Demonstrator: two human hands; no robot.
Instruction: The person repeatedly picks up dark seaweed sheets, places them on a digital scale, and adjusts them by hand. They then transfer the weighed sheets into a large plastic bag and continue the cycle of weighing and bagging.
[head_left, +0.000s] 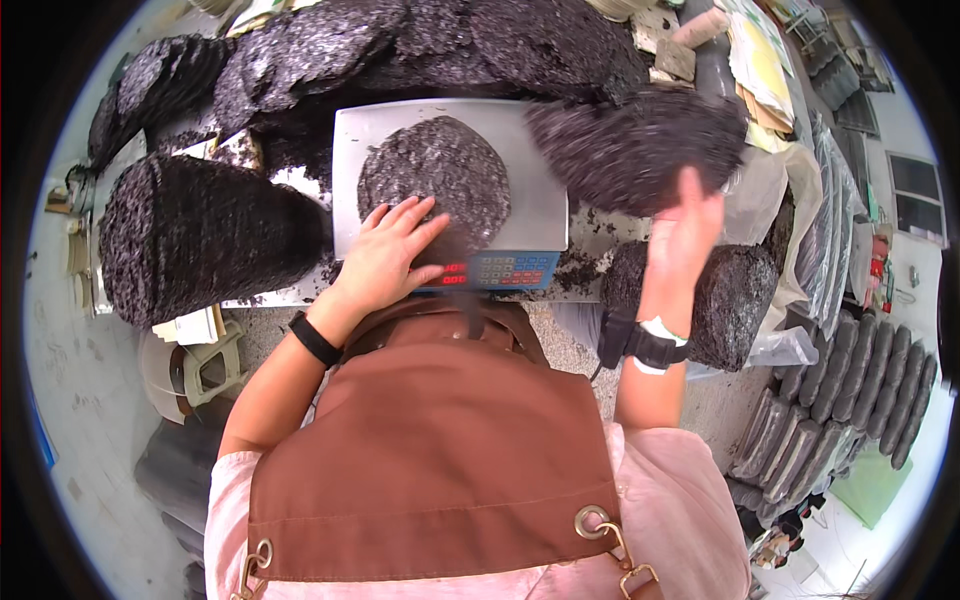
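Observation:
On the metal pan (536, 217) of a digital scale lies a round, dark, flaky sheet (435, 169), probably dried seaweed. My left hand (397, 251) rests on its lower edge with fingers spread, partly over the scale's red display. Blurred by motion, my right hand (686, 225) grips a floppy dark sheet or sheaf (637, 146) to the right of the pan; how many layers it has cannot be told. Left of the scale, a thick stack of round dark sheets (210, 232) lies on its side. The scale's keypad (514, 271) shows below the pan.
Heaped dark sheets (420, 45) line the back of the table. Another dark bundle (731, 300) lies at the right, beside clear plastic film (757, 202). Dark crumbs (581, 262) are scattered near the scale. Packed dark rolls (862, 367) are stacked at the far right.

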